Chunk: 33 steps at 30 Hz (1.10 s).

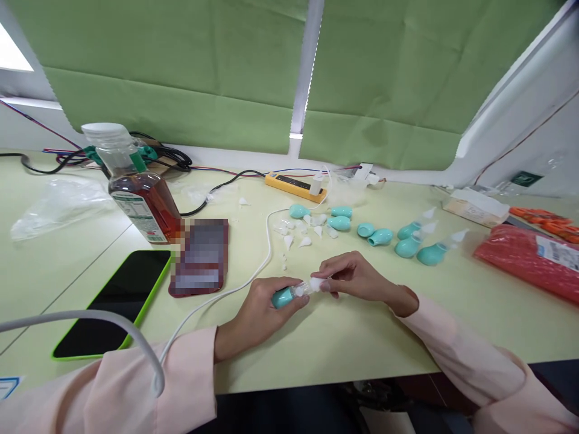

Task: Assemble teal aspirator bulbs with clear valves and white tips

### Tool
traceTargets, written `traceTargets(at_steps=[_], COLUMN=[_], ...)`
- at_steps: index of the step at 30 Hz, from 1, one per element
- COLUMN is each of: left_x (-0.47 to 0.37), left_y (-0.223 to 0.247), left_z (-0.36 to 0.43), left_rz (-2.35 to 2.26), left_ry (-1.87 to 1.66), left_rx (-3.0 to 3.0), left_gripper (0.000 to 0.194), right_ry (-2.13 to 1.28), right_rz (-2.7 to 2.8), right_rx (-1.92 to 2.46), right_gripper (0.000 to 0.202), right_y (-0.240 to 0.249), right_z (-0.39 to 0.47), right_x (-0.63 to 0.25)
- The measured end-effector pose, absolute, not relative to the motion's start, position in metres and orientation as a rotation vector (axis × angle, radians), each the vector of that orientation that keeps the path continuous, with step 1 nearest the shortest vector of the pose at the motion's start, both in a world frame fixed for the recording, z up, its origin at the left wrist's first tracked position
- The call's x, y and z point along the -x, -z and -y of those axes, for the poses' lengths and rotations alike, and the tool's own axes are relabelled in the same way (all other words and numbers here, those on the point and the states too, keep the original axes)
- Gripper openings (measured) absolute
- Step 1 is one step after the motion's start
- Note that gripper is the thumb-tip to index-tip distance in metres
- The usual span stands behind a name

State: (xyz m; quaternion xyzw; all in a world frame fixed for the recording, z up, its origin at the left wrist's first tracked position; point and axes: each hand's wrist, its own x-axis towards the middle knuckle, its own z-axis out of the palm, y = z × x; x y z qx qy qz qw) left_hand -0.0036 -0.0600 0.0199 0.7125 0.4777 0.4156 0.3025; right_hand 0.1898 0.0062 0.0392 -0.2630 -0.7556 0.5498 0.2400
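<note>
Nr mid front edge of tabletop (353, 343), btwn both hands: 1 teal bulb (283, 298) w/ clear tube (301, 289) & white tip (316, 284) at tube's end. L hand (262, 307) curled round bulb + tube; R hand (353, 277) pinching tip, thumb vs. fingers. Farther twd back edge, 5 loose teal bulbs (339, 223); R of those, 3 tipped teal bulbs (432, 254), so 9 incl. held one. Just L of loose ones, small white & clear pieces (305, 242), overlapping, can't count. At back edge, 1 yellow power strip (289, 185). Twd L edge: 1 phone (113, 301) in lime case, 1 dark-red item (199, 259), blurred, 1 amber-filled bottle (149, 205), label print too small to read. Twd back-R corner: 1 pale box (474, 206), lettering illegible; 1 clear bottle (527, 178) w/ green label; 1 red pack (511, 253), white label, also unreadable.
</note>
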Motion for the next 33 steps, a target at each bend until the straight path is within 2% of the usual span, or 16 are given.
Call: traceTargets(at_steps=[8,14,18,28,33], left_x=[0.004,0.005,0.006,0.01,0.005], left_y=[-0.024,-0.022,-0.019,-0.019,-0.022], left_z=[0.062,0.063,0.064,0.065,0.065], left_rz=[-1.168,-1.184,-1.197,-1.213,-1.161], left_ry=[-1.066,-1.001,-0.926,-1.014,-1.051], left_rx=[-1.962,-2.1,-2.169,-2.232,-2.081], left_gripper=[0.02,0.023,0.026,0.029,0.027], right_ry=[-1.346,-1.478,-1.447,-1.625,-1.408], right_rz=[2.104,2.167,2.217,1.87,1.718], right_rx=[0.717,0.73,0.766,0.731,0.797], right_gripper=[0.02,0.021,0.021,0.024,0.015], right_y=[-0.042,-0.042,-0.044,-0.03,-0.029], right_z=[-0.002,-0.003,-0.001,0.006,0.02], right_x=[-0.186,-0.188,-0.187,-0.174,-0.163])
